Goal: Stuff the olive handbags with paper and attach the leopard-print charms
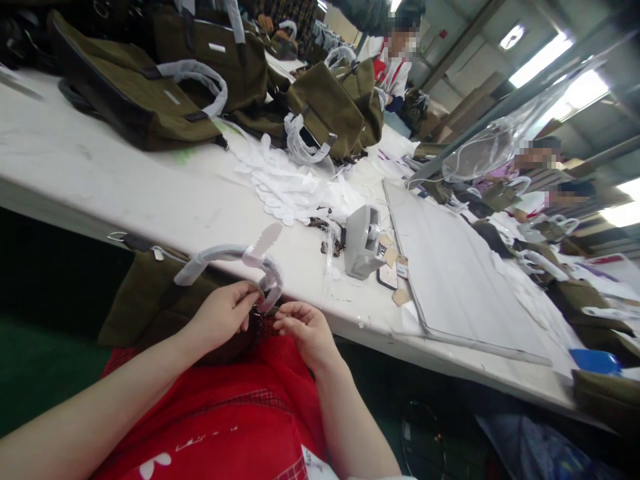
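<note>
The left hand (pixel 225 312) and right hand (pixel 309 331) work close together at a bag (pixel 137 297), just below its wrapped handle (pixel 210 256). Beyond them, white strips (pixel 287 190) and a dispenser (pixel 363 245) sit on the worktop (pixel 100 173).

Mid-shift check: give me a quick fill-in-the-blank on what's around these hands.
1. The apron is mostly ____.
2. Compared with the right hand, the left hand is ____ from the tape dispenser.
3. In this view, most of the bag nearest the person lies ____ of both hands.

Missing words: red; farther; left.
</note>
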A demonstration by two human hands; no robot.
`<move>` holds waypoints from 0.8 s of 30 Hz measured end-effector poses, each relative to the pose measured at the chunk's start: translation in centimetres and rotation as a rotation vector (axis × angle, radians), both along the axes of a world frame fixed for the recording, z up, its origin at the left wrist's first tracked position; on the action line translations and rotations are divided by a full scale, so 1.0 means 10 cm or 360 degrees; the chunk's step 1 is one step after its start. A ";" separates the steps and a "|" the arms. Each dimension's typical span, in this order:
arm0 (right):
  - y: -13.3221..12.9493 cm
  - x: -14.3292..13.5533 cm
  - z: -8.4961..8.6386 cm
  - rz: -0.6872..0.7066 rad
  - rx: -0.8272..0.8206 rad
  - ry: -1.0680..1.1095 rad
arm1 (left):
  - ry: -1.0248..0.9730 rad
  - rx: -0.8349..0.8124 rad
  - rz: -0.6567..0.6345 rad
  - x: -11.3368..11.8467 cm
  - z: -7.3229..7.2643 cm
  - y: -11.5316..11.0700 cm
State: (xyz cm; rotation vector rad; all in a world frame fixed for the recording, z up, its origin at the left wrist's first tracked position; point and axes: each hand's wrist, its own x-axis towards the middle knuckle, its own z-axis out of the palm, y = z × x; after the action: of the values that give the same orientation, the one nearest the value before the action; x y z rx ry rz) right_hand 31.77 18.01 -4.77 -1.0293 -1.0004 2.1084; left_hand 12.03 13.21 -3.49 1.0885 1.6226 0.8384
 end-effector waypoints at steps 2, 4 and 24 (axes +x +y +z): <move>0.01 0.04 -0.04 -0.0072 0.0054 -0.0057 | -0.0038 -0.0029 -0.0018 -0.01 -0.01 0.05; 0.02 0.07 -0.06 -0.0144 0.0116 -0.0145 | -0.0106 -0.0041 -0.0154 -0.05 -0.01 0.10; -0.05 0.08 -0.04 0.0514 0.0633 -0.0584 | 0.0102 -0.0119 -0.0911 -0.07 0.00 0.16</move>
State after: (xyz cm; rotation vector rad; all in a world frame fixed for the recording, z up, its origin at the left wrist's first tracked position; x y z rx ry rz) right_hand 32.58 17.47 -5.14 -1.1239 -1.7874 1.8725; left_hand 11.35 14.78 -3.52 1.4385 1.2755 0.3637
